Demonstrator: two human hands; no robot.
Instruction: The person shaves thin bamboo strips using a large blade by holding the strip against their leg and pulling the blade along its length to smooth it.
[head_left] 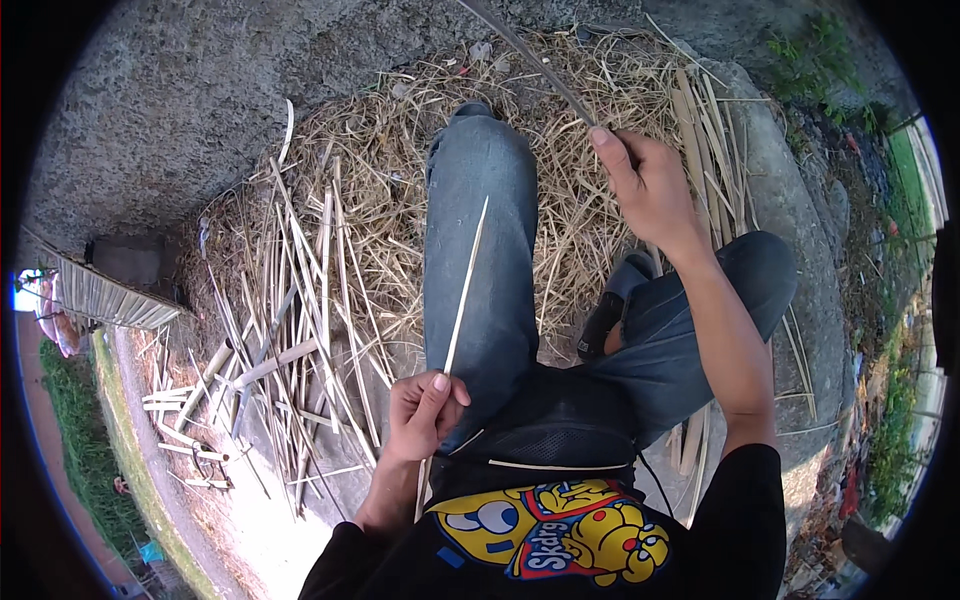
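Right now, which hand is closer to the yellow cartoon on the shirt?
Left: the left hand is just ahead and left of the yellow cartoon; the right hand is much farther ahead.

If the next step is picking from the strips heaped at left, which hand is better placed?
Probably the left hand: it is nearer the heaped strips, though it holds a slender strip. The right hand is farther away and holds a long dark narrow piece.

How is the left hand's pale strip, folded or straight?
Unfolded: the pale strip runs in one nearly straight line from the left hand to its tip.
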